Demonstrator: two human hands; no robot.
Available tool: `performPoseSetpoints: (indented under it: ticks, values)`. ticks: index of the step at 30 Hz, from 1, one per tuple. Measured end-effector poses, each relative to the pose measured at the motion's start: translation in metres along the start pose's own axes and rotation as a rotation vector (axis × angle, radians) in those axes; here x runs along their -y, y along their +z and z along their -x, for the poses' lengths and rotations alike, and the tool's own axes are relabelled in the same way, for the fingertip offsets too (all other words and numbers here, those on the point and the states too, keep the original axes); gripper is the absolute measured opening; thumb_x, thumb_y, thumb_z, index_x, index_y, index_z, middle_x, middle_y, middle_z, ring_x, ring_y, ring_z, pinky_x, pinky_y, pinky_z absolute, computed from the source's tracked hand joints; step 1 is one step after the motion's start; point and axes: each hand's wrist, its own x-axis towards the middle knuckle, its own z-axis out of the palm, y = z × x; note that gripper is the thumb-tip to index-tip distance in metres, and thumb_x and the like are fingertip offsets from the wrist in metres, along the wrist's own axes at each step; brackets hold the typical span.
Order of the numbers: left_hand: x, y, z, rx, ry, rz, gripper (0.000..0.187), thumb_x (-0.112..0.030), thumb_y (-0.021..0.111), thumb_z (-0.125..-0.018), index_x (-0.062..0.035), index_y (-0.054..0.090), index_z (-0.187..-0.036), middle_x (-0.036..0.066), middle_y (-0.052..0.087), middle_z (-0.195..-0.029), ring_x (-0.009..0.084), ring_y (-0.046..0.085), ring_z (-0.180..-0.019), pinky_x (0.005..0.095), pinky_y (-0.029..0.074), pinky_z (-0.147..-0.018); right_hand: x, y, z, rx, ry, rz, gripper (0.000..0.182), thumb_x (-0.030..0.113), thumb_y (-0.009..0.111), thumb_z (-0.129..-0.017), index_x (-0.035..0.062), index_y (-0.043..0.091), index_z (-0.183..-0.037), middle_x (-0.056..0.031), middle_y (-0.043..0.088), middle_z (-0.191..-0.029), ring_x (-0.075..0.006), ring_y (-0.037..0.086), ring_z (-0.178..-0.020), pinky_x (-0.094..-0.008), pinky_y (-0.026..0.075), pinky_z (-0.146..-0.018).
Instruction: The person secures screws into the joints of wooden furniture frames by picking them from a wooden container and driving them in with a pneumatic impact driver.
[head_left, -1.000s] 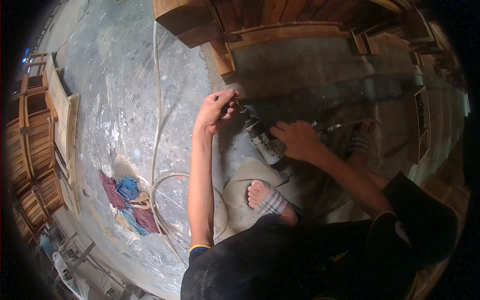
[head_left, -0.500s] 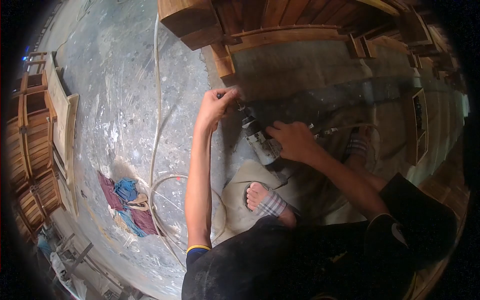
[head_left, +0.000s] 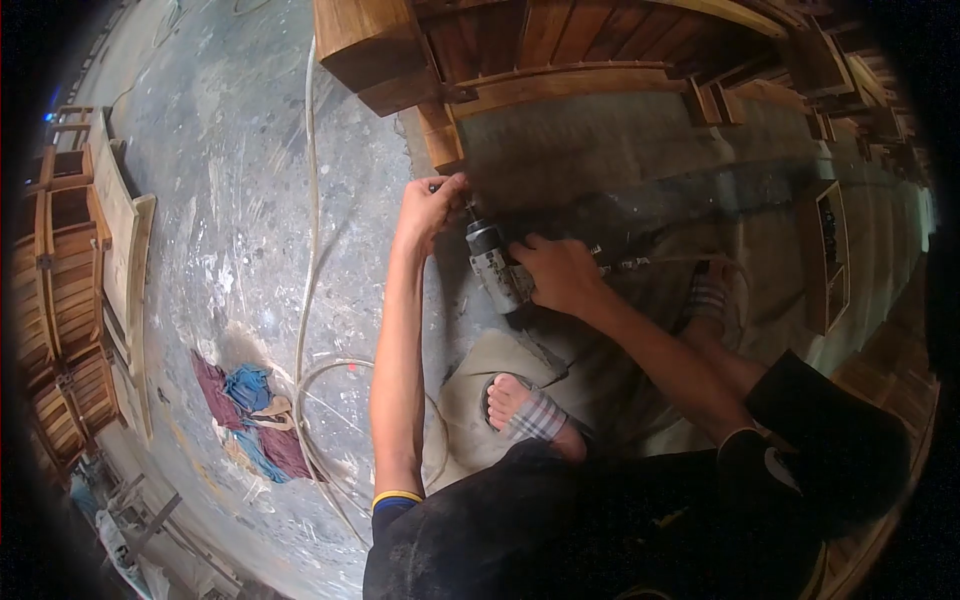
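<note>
My right hand (head_left: 560, 272) is wrapped around the handle of a worn grey power drill (head_left: 493, 270), which has an air hose fitting behind the hand. The drill's black nose points up toward the end of a wooden leg (head_left: 438, 135). At that leg end, my left hand (head_left: 428, 212) is closed in a pinch, close to the drill's bit. A small dark piece (head_left: 435, 188) shows at its fingers, too small to name. The fingertips partly hide where the bit and the wood meet.
Wooden furniture (head_left: 370, 60) lies along the top. A pale hose (head_left: 311, 180) runs down the paint-spotted floor (head_left: 220, 200) to coils beside crumpled cloths (head_left: 255, 395). A wooden box (head_left: 828, 260) with dark contents is at right; slatted wooden pieces (head_left: 75, 260) stand at left.
The drill and my right hand have moved up and left, bringing the drill's nose nearer the leg end. My left hand has shifted slightly left and stays pinched.
</note>
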Motion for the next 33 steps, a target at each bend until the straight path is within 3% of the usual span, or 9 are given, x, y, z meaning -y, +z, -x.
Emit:
performPoseSetpoints:
  ticks: [5, 8, 14, 20, 23, 25, 33]
  values:
    - [0.006, -0.006, -0.01, -0.008, -0.087, 0.118, 0.02, -0.023, 0.06, -0.09, -0.0092, 0.059, -0.075, -0.004, 0.05, -0.061, 0.0061, 0.043, -0.046, 0.0215, 0.027, -0.038, -0.004, 0.008, -0.009, -0.028, 0.034, -0.019, 0.059, 0.018, 0.075, -0.062, 0.0088, 0.058, -0.118, -0.0119, 0.06, -0.097, -0.0309, 0.065, -0.081, -0.0409, 0.052, -0.069]
    - [0.008, -0.006, -0.009, -0.02, -0.069, 0.153, 0.017, -0.018, 0.059, -0.088, -0.0081, 0.061, -0.075, -0.003, 0.051, -0.057, 0.0066, 0.045, -0.045, 0.0208, 0.027, -0.038, -0.005, 0.009, -0.012, -0.001, 0.038, -0.014, 0.059, 0.018, 0.074, -0.062, 0.009, 0.058, -0.118, -0.0121, 0.061, -0.097, -0.031, 0.065, -0.081, -0.0416, 0.053, -0.069]
    - [0.011, -0.006, -0.005, -0.039, -0.069, 0.214, 0.014, -0.019, 0.058, -0.09, -0.0094, 0.059, -0.08, -0.003, 0.05, -0.06, 0.0062, 0.045, -0.048, 0.0192, 0.027, -0.037, -0.003, 0.013, -0.017, -0.037, 0.052, -0.033, 0.056, 0.013, 0.071, -0.057, 0.0099, 0.059, -0.111, -0.0093, 0.06, -0.093, -0.031, 0.064, -0.081, -0.0425, 0.051, -0.069]
    - [0.01, -0.007, -0.003, -0.029, -0.073, 0.234, 0.012, -0.018, 0.058, -0.09, -0.0087, 0.059, -0.083, -0.003, 0.051, -0.06, 0.0066, 0.045, -0.048, 0.0191, 0.027, -0.037, 0.001, 0.01, -0.02, 0.017, 0.057, -0.029, 0.056, 0.015, 0.072, -0.063, 0.0101, 0.059, -0.117, -0.0117, 0.06, -0.096, -0.0301, 0.065, -0.081, -0.0422, 0.052, -0.069]
    - [0.007, -0.005, -0.002, -0.052, -0.069, 0.249, 0.014, -0.016, 0.057, -0.089, -0.0078, 0.06, -0.079, -0.004, 0.05, -0.058, 0.0056, 0.044, -0.046, 0.0189, 0.027, -0.038, 0.001, 0.017, -0.019, -0.014, 0.068, -0.032, 0.055, 0.014, 0.072, -0.063, 0.0102, 0.059, -0.116, -0.0111, 0.06, -0.095, -0.03, 0.065, -0.081, -0.0424, 0.052, -0.069]
    - [0.008, -0.005, -0.003, -0.052, -0.065, 0.248, 0.014, -0.016, 0.057, -0.089, -0.0075, 0.06, -0.079, -0.004, 0.05, -0.058, 0.0056, 0.044, -0.046, 0.0189, 0.027, -0.038, 0.002, 0.022, -0.02, -0.067, 0.088, -0.041, 0.05, 0.011, 0.07, -0.057, 0.0118, 0.06, -0.107, -0.0084, 0.059, -0.092, -0.031, 0.064, -0.077, -0.0438, 0.05, -0.067]
    - [0.012, -0.008, -0.007, -0.015, -0.062, 0.274, 0.013, -0.015, 0.056, -0.088, -0.0062, 0.059, -0.079, -0.003, 0.051, -0.059, 0.0063, 0.046, -0.046, 0.0189, 0.027, -0.038, 0.003, 0.022, -0.019, -0.062, 0.109, -0.043, 0.052, 0.012, 0.071, -0.056, 0.0126, 0.06, -0.108, -0.0075, 0.059, -0.093, -0.0303, 0.064, -0.077, -0.0434, 0.05, -0.067]
